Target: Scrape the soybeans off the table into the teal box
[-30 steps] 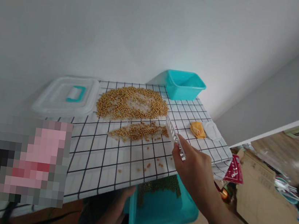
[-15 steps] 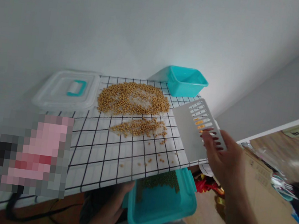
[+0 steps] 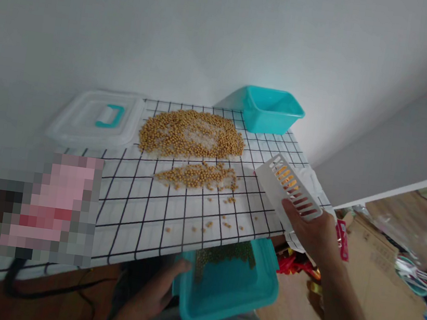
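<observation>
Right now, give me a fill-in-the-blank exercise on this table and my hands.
Your right hand holds a ____ slotted scraper.
The lower teal tub, beside your left hand, holds grains coloured ____.
The clear lid lies to the ____ of the larger tan bean heap.
The tablecloth is crossed by ____ lines.
Missing words: white; green; left; black.

A person's right hand (image 3: 312,233) holds a white slotted scoop (image 3: 274,190) tilted above the right side of a grid-patterned surface (image 3: 130,222). On it lie a large pile of tan beans (image 3: 161,137), a smaller pile (image 3: 195,176) nearer and a few strays. A clear lid (image 3: 71,119) is at back left, a turquoise box (image 3: 271,122) at back right. Below the near edge, the left hand (image 3: 161,288) holds a turquoise tub (image 3: 227,295) containing green beans (image 3: 232,254).
</observation>
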Available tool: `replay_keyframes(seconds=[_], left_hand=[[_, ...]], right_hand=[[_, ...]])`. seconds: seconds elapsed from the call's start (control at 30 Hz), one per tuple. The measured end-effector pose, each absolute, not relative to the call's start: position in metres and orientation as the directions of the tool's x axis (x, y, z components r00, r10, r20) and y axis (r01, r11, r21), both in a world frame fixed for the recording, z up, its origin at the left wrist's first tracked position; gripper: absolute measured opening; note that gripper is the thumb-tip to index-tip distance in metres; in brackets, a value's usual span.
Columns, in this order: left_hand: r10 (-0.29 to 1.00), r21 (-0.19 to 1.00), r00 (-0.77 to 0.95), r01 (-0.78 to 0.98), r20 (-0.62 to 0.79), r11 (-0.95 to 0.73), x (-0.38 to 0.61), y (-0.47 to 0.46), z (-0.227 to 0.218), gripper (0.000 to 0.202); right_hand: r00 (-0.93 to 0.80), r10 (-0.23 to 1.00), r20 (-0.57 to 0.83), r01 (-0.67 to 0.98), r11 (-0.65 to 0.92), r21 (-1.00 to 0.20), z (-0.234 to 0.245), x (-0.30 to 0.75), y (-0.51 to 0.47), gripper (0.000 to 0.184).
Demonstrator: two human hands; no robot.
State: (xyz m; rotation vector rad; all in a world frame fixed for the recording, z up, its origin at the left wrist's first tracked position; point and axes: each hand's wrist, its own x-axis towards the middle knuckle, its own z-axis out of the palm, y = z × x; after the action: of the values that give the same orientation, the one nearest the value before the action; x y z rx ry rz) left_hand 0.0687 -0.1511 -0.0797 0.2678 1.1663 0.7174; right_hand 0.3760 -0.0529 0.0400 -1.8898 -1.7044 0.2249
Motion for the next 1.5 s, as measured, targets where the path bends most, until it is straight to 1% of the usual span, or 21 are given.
replay_keyframes(seconds=[0.1,0.17,0.23,0.33,0.43,0.5,0.63,0.77,0.87,0.93,1.0,1.1,1.2,1.3,1.4,1.5], left_hand=[[0.612,0.494,0.260,-0.401,-0.746,0.772,0.067,-0.153,-0.086,0.016],[0.631,0.491,0.288,-0.430,-0.720,0.757,0.066,-0.155,-0.092,0.021],[0.644,0.501,0.290,-0.436,-0.708,0.747,0.065,-0.156,-0.097,0.023],[0.623,0.488,0.254,-0.433,-0.740,0.757,0.067,-0.155,-0.098,0.023],[0.612,0.461,0.231,-0.476,-0.757,0.749,0.071,-0.153,-0.090,0.022],[0.603,0.443,0.225,-0.496,-0.766,0.747,0.075,-0.151,-0.084,0.019],[0.588,0.443,0.192,-0.489,-0.785,0.751,0.078,-0.151,-0.075,0.015],[0.591,0.452,0.174,-0.489,-0.787,0.746,0.078,-0.153,-0.077,0.026],[0.624,0.493,0.146,-0.488,-0.767,0.720,0.078,-0.153,-0.076,0.034],[0.641,0.507,0.153,-0.487,-0.752,0.711,0.078,-0.153,-0.075,0.036],[0.627,0.494,0.176,-0.471,-0.759,0.730,0.077,-0.152,-0.075,0.036],[0.593,0.464,0.198,-0.451,-0.781,0.762,0.075,-0.152,-0.077,0.039],[0.598,0.463,0.205,-0.460,-0.775,0.758,0.074,-0.151,-0.079,0.039],[0.592,0.459,0.229,-0.443,-0.773,0.770,0.072,-0.149,-0.081,0.035],[0.608,0.472,0.229,-0.448,-0.760,0.759,0.069,-0.149,-0.081,0.032],[0.626,0.496,0.186,-0.460,-0.757,0.737,0.062,-0.149,-0.078,0.027]], right_hand=[[0.114,0.966,0.230,0.863,0.019,-0.505,0.031,0.392,-0.058,0.038],[0.045,0.975,0.216,0.857,0.073,-0.510,0.028,0.406,-0.063,0.036],[-0.026,0.979,0.201,0.816,0.137,-0.561,0.027,0.419,-0.066,0.032],[-0.079,0.975,0.208,0.742,0.197,-0.641,0.024,0.432,-0.062,0.027],[-0.153,0.967,0.205,0.703,0.252,-0.665,0.022,0.431,-0.049,0.024],[-0.231,0.960,0.162,0.687,0.278,-0.672,0.023,0.424,-0.041,0.022],[-0.315,0.947,0.060,0.660,0.264,-0.704,0.029,0.405,-0.035,0.022],[-0.370,0.929,0.001,0.576,0.231,-0.784,0.033,0.386,-0.038,0.024],[-0.407,0.913,-0.011,0.522,0.223,-0.824,0.035,0.373,-0.041,0.023],[-0.421,0.907,-0.023,0.501,0.212,-0.839,0.037,0.366,-0.043,0.023],[-0.428,0.903,-0.038,0.493,0.198,-0.847,0.038,0.360,-0.046,0.024],[-0.414,0.910,-0.030,0.510,0.205,-0.835,0.040,0.352,-0.055,0.023],[-0.438,0.899,0.009,0.518,0.261,-0.815,0.042,0.343,-0.067,0.021],[-0.521,0.851,0.062,0.460,0.341,-0.820,0.043,0.334,-0.079,0.020],[-0.605,0.786,0.125,0.372,0.418,-0.829,0.045,0.331,-0.086,0.023],[-0.607,0.777,0.168,0.353,0.453,-0.819,0.048,0.332,-0.083,0.023]])
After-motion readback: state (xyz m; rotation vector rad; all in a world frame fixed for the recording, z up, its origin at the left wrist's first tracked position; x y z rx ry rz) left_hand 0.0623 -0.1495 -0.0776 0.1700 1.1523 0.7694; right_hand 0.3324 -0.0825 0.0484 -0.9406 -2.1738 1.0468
